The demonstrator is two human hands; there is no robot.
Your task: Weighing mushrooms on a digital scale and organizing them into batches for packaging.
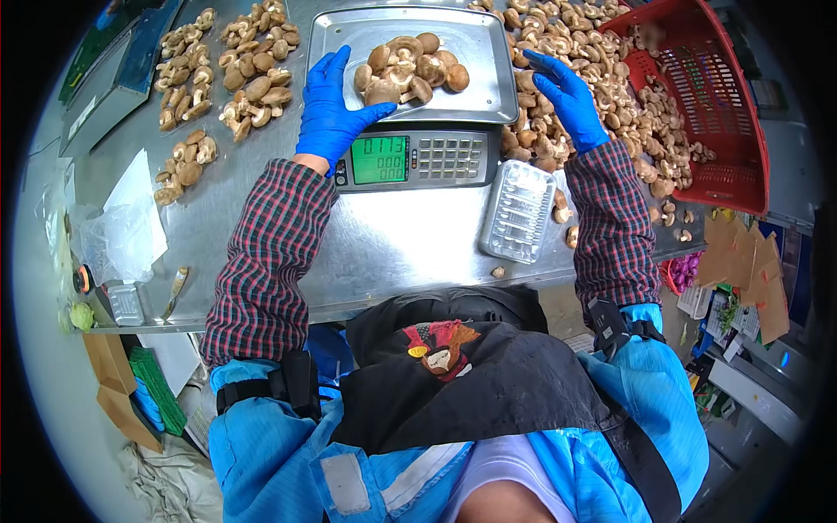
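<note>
Brown shiitake mushrooms [409, 68] lie heaped on the metal pan [458, 108] of a digital scale [451, 157], whose green display is lit. My left hand [337, 104], in a blue glove, is spread at the pan's left edge, its thumb close to the front mushrooms; whether it touches them I cannot tell. At the pan's right side, my right hand [565, 95], gloved too, is held over the large mushroom pile [575, 39] with fingers apart and nothing in it. Below the scale's right end lies a clear plastic tray [520, 212].
Trays of mushrooms [255, 72] stand at the left on the steel table [392, 261]. A red plastic crate [732, 150] lies tipped at the right, mushrooms spilling out. Plastic bags [118, 238], a knife-like tool [175, 291] and another clear tray [125, 304] are at the left front.
</note>
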